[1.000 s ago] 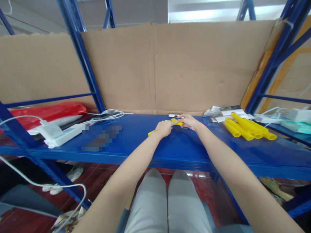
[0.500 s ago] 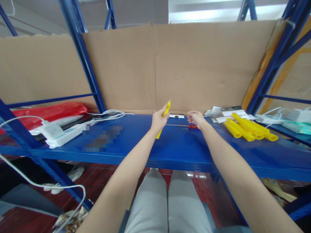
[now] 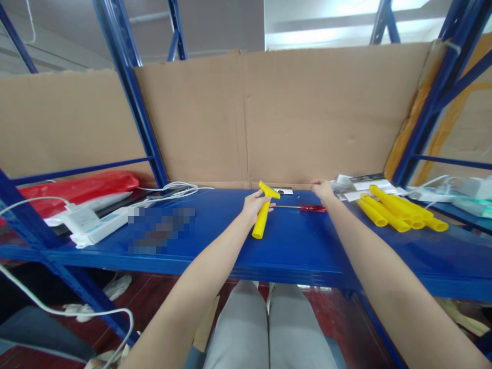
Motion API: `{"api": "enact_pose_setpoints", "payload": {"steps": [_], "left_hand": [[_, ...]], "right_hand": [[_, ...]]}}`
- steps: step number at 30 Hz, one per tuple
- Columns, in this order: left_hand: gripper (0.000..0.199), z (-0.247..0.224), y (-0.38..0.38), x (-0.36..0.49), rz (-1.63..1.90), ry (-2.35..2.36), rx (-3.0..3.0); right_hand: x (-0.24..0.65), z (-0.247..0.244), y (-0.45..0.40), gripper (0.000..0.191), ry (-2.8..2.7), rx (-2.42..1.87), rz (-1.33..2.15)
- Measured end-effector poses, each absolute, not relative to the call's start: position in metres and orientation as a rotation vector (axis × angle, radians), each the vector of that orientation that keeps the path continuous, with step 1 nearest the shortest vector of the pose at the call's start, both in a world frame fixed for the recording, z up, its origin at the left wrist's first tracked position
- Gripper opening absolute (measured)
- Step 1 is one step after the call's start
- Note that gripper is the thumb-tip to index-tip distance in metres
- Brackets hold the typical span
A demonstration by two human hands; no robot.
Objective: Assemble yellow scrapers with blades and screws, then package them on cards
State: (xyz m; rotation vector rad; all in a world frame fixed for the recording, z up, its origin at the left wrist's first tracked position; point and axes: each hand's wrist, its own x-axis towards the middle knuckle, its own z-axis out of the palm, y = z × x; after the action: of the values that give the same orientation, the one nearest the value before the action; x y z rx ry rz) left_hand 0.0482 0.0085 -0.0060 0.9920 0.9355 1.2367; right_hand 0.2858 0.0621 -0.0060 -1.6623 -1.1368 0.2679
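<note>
My left hand (image 3: 254,206) is closed around the upper stem of a yellow T-shaped piece (image 3: 262,220); the crossbar sticks out above the fingers and the round tube end points down toward me. On the blue shelf just right of it lies a screwdriver (image 3: 313,208) with a red handle, its thin shaft pointing left. My right hand (image 3: 323,189) hovers behind that handle, fingers stretched to the left and apart from the thumb, with nothing visible in them. Behind the shaft is a small white card-like item (image 3: 283,191) with a dark spot.
Several yellow tubes (image 3: 395,207) are piled at the right, in front of white and black packaging (image 3: 369,182). A white power strip (image 3: 102,225), cables and a red bag (image 3: 80,187) occupy the left. Cardboard (image 3: 292,113) closes the back; blue posts (image 3: 132,97) frame the shelf.
The yellow piece has turned in my left hand, so its crossbar now shows, and it has come slightly lower. My right hand has moved right and its fingers have loosened from a curl.
</note>
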Motion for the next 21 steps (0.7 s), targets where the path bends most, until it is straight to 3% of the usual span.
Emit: {"api": "enact_pose_setpoints", "payload": {"steps": [9, 21], "left_hand": [[0.068, -0.012, 0.013, 0.050, 1.181, 0.977, 1.013], [0.058, -0.014, 0.015, 0.053, 1.078, 0.976, 1.125]], "right_hand": [[0.295, -0.016, 0.090, 0.006, -1.626, -1.932, 0.112], [0.273, -0.023, 0.101, 0.015, -1.901, -1.963, 0.091]]}}
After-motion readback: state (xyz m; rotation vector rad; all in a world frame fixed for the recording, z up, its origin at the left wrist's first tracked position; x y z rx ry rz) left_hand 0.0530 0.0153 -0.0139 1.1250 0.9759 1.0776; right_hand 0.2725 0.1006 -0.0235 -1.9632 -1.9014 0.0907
